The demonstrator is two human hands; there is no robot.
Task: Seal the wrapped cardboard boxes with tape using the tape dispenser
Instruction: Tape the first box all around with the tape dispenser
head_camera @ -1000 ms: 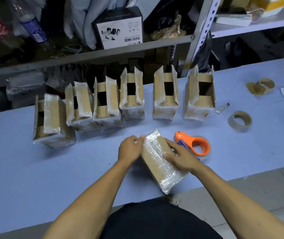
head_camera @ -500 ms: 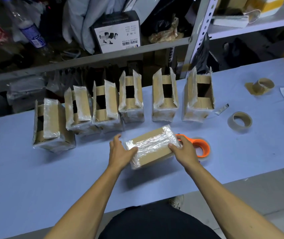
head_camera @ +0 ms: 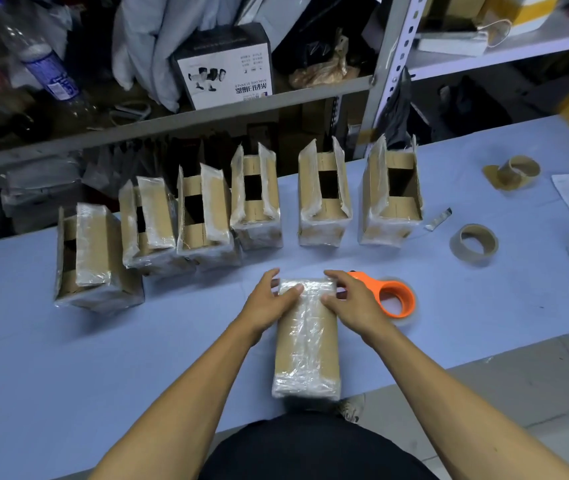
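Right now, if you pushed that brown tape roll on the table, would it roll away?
Probably not: the tape roll lies flat on its side on the table, so it would likely slide. Stood on edge, its round shape would likely roll. With its hollow middle, it looks light.

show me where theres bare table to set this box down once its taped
Bare table lies left of the left hand, in front of the leftmost box. Another patch runs from the dispenser right, below the tape roll. The row of boxes behind is crowded.
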